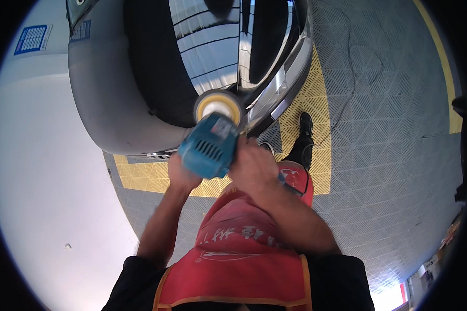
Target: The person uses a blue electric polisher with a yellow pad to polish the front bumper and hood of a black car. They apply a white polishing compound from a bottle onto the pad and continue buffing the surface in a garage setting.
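Observation:
Both hands hold a teal electric car polisher [210,145] with a round yellow-and-white pad [219,108]. My left hand [182,173] grips the left side of its housing. Around the right side and rear closes my right hand [252,163]; its fingers are partly blurred. The pad lies at the lower edge of a glossy black car panel [214,50], which mirrors ceiling lines; whether it touches cannot be told. Matte grey bodywork [97,97] curves round the panel's left side, and a lamp with chrome-like trim [272,87] sits on the right.
A white wall [43,155] with a blue-and-white sign [32,39] stands close on the left. A thin cable [352,58] runs over the grey and yellow floor tiles [385,155]. Below me are a red apron [237,280] with writing and a black shoe [305,123].

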Motion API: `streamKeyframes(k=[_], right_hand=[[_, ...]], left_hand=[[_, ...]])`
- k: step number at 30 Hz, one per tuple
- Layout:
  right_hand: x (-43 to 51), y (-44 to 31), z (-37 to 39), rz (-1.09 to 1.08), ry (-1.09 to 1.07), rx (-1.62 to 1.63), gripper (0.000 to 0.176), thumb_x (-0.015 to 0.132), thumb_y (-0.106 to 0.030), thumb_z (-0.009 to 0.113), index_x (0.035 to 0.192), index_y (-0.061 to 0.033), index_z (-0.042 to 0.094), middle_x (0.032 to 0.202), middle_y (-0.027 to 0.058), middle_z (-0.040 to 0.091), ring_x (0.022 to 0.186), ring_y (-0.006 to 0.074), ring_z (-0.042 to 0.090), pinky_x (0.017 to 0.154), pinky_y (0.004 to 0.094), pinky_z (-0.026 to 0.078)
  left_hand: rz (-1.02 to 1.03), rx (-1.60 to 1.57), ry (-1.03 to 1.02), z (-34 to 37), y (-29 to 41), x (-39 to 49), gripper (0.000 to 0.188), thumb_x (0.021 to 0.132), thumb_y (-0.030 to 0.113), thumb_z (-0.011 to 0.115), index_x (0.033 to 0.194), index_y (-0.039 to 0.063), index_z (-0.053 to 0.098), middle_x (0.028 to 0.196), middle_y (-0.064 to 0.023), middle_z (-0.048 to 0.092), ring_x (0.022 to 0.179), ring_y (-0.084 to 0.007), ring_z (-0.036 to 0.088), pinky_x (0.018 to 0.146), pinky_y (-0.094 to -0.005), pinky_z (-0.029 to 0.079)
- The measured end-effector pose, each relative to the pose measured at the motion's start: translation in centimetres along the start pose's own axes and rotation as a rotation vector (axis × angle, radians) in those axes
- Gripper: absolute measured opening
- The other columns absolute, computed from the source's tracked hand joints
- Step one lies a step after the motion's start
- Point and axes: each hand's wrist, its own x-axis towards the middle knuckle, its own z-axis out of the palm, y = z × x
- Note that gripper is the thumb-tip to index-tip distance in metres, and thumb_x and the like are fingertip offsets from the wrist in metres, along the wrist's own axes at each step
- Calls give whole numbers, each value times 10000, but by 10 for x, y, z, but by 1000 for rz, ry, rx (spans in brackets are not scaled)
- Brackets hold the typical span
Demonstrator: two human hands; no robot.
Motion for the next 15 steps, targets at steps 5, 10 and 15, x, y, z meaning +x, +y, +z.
streamKeyframes(k=[5,10,15], right_hand=[[20,-8,-3,-19,90,-5,218,882,-99,691,1028,52,631,980,304,718,819,429,775,739,483,650],[4,-15,30,-131,-33,21,264,871,-116,695,1045,65,616,976,314,709,816,440,767,730,501,644],[-14,33,1,-106,-112,-105,254,863,-123,713,1037,34,615,1001,299,698,841,423,775,710,489,648]], left_hand=[[-13,175,-72,-9,-27,33,329,863,335,825,1115,134,762,1163,-102,772,1054,-318,738,924,-448,574],[-137,-495,46,19,-36,-34,440,976,362,698,1358,144,695,1351,-107,717,1288,-312,655,1028,-488,546],[-242,-345,-26,60,13,-53,506,927,344,771,1354,96,663,1235,-145,715,1156,-319,693,972,-436,570]])
